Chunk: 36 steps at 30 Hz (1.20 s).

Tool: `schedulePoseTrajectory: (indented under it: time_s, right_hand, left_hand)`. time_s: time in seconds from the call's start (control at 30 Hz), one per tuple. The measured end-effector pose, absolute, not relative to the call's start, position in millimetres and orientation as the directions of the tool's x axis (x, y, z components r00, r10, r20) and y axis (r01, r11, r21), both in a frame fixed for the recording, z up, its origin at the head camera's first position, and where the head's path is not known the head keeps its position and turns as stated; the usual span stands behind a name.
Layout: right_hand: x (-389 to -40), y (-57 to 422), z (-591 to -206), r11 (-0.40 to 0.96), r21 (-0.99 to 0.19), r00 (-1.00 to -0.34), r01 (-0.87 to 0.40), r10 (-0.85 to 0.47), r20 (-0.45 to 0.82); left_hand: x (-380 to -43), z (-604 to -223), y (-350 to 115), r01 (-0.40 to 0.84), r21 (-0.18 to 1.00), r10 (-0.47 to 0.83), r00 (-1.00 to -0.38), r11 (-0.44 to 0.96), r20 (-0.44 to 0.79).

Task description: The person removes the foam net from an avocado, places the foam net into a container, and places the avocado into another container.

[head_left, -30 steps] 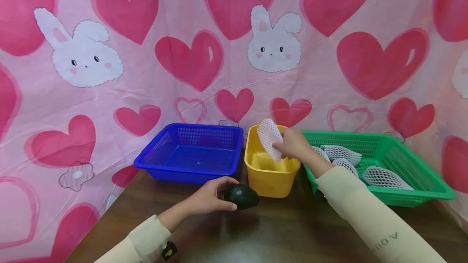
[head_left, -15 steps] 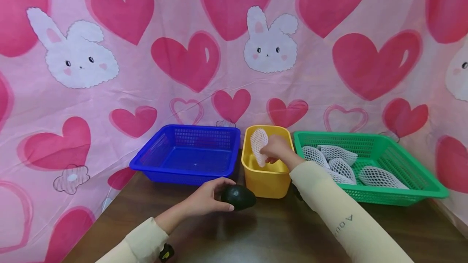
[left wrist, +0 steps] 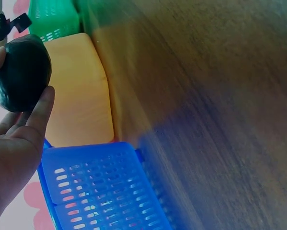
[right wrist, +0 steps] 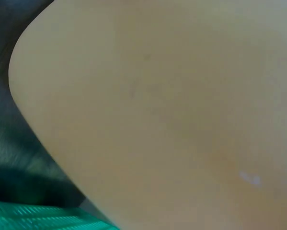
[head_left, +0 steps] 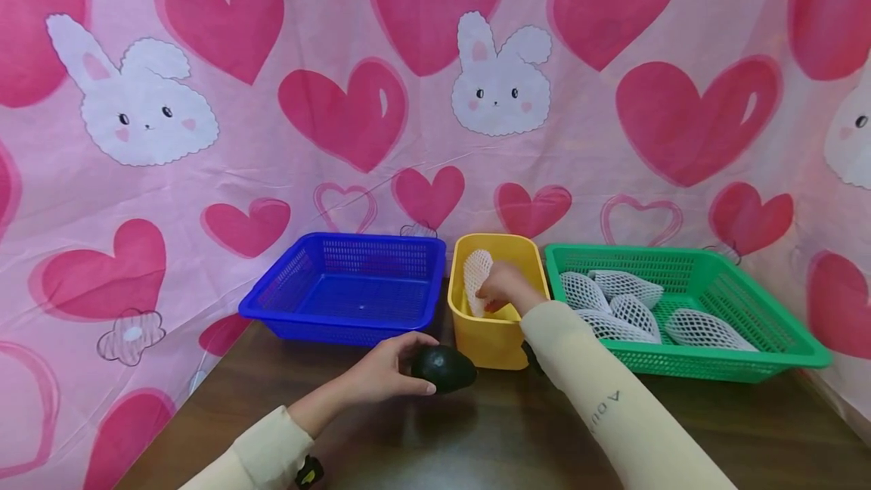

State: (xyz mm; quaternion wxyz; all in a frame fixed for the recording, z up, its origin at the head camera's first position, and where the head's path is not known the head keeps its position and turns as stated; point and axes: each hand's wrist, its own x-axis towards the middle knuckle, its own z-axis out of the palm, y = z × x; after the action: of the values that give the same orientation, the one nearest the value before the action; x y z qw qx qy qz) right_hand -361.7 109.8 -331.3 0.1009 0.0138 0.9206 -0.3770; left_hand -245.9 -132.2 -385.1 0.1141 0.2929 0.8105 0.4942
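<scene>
A dark green avocado [head_left: 445, 369] is gripped between the thumb and fingers of my left hand [head_left: 384, 370], held above the table in front of the yellow bin. In the left wrist view the avocado [left wrist: 23, 74] shows close up, with fingers beneath it. My right hand [head_left: 505, 286] reaches into the yellow bin [head_left: 493, 339] and pinches a white foam net sleeve [head_left: 478, 278], which hangs inside the bin. The right wrist view is mostly filled by a blurred pale surface, so neither the right fingers nor the sleeve show there.
At the left stands a blue perforated basket [head_left: 354, 333]. A green basket [head_left: 721, 365] on the right holds several net-wrapped items [head_left: 711, 330]. All three containers stand on the dark wooden table [head_left: 476, 437], before a pink heart-patterned cloth [head_left: 408, 21].
My right hand has moved left and down into the yellow bin with the foam net sleeve. The left hand keeps its hold on the avocado, nearly still.
</scene>
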Motion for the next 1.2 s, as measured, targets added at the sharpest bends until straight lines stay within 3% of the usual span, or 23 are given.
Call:
schedulePoseTrajectory:
  time_s: [0.37, 1.2]
  right_hand:
    - [-372.3, 103.0, -341.7, 0.779, -0.601, -0.947, 0.179, -0.03, -0.321]
    - [-364.3, 108.3, -341.9, 0.786, -0.608, -0.931, 0.112, -0.131, -0.341]
  left_hand:
    - [-245.0, -381.0, -130.7, 0.379, 0.869, 0.605, -0.787, 0.317, 0.123]
    - [-242.9, -381.1, -133.5, 0.376, 0.864, 0.598, -0.793, 0.336, 0.113]
